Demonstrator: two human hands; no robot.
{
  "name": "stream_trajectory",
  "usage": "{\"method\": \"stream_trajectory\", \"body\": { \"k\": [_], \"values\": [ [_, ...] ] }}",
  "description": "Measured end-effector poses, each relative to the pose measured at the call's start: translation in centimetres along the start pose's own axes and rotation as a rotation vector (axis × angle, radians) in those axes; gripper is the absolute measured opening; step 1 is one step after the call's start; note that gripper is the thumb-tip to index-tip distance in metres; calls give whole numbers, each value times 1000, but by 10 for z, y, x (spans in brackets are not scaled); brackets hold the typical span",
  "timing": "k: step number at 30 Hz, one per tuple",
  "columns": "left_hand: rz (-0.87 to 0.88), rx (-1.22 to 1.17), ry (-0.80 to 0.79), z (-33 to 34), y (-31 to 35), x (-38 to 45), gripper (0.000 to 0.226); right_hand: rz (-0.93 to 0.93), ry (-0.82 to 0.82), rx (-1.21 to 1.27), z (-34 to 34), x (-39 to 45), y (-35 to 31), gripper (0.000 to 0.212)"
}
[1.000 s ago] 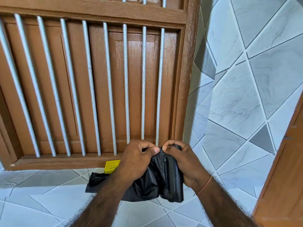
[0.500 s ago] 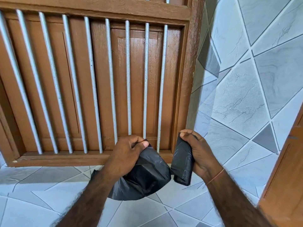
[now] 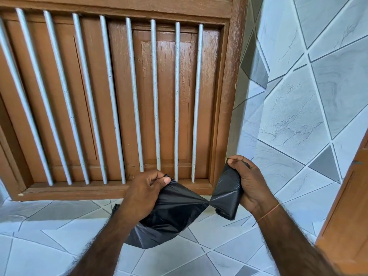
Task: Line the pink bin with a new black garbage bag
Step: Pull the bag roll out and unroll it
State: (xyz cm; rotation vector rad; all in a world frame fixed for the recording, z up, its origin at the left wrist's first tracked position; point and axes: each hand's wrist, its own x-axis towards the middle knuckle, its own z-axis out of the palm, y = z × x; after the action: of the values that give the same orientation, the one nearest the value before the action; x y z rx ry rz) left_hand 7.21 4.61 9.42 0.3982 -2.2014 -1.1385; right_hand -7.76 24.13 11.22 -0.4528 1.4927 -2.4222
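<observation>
We hold both forearms extended forward and slightly inward, converging from the lower edge. Our left hand [image 3: 146,193] is curled into a loose fist, knuckles up, thumb pressed against the side of the index finger, pinching black film. Our right hand [image 3: 250,183] sits a little higher and apart from the left, palm facing inward, fingers wrapped over its own gathered bunch. A thin thread [image 3: 266,213] circles our right wrist.

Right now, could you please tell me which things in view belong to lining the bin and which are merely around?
Belongs to the job:
- crinkled black plastic garbage bag, stretched between both hands
- left hand
- right hand

Merely around:
- brown wooden window frame with grey metal bars
- grey tiled floor
- pink bin: not in view
</observation>
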Motion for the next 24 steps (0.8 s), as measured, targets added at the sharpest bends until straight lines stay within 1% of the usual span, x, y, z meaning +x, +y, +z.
{"method": "stream_trajectory", "body": {
  "k": [10,15,20,24],
  "values": [
    [-2,18,55,-1,-7,-2,26,-83,24,-15,-1,4,-4,14],
    [-91,11,172,-22,-17,-1,22,-119,62,14,-14,7,-15,16],
    [-60,-42,149,-26,-11,-2,20,-150,49,-6,-14,5,-21,18],
    [-37,-28,62,-18,-3,-3,23,-147,36,5,-4,2,-20,15]
  ]
}}
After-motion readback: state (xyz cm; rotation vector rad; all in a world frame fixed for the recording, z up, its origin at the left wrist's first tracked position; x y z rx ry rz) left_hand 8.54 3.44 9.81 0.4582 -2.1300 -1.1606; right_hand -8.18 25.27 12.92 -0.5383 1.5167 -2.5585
